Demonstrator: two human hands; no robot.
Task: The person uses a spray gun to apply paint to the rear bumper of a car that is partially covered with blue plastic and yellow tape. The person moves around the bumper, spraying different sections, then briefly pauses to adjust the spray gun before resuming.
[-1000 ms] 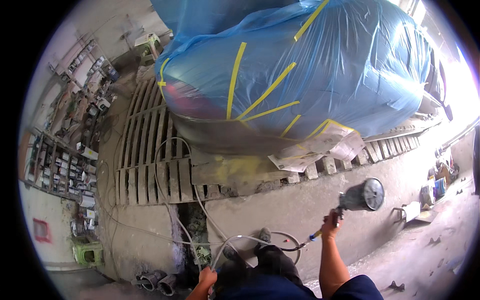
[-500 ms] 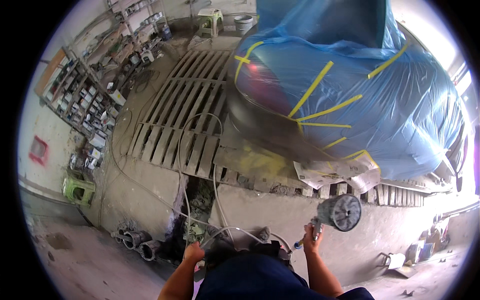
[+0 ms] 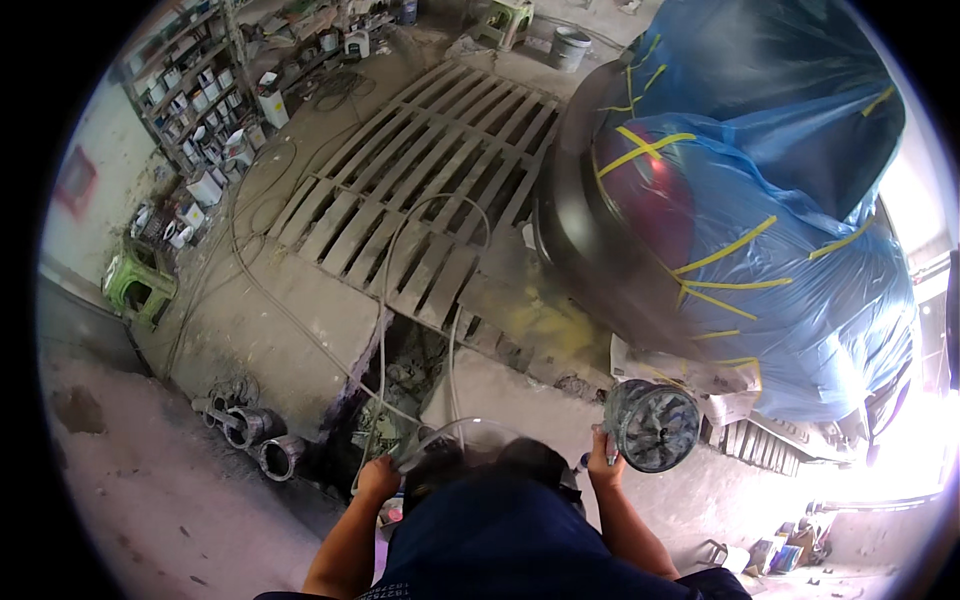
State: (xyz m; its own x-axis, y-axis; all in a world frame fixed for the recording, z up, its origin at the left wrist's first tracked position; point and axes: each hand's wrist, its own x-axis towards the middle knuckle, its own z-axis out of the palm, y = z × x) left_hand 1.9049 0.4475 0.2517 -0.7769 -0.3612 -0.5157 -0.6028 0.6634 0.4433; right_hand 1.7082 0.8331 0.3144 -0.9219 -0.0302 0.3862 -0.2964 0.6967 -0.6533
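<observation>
A spray gun with a large round cup (image 3: 657, 425) is gripped by my right hand (image 3: 605, 460), at the lower right of centre. My left hand (image 3: 378, 477) is closed around a pale hose (image 3: 452, 378) that loops over the floor and slatted grate. In front of me stands a car wrapped in blue plastic sheet (image 3: 750, 320) with yellow tape; its dark grey bumper (image 3: 590, 250) is uncovered. Paper masking (image 3: 730, 390) hangs below it, just behind the cup.
Slatted grating (image 3: 410, 160) crosses the floor, with an open trench (image 3: 400, 355) near my feet. Cluttered shelves (image 3: 185, 90), a green stool (image 3: 138, 282) and dark cylinders (image 3: 250, 428) are on the left. A bucket (image 3: 570, 47) stands at the back.
My view has swung left, so the car now sits further right and more of the grating and shelves shows. Both hands keep their holds, the right one lower against the car.
</observation>
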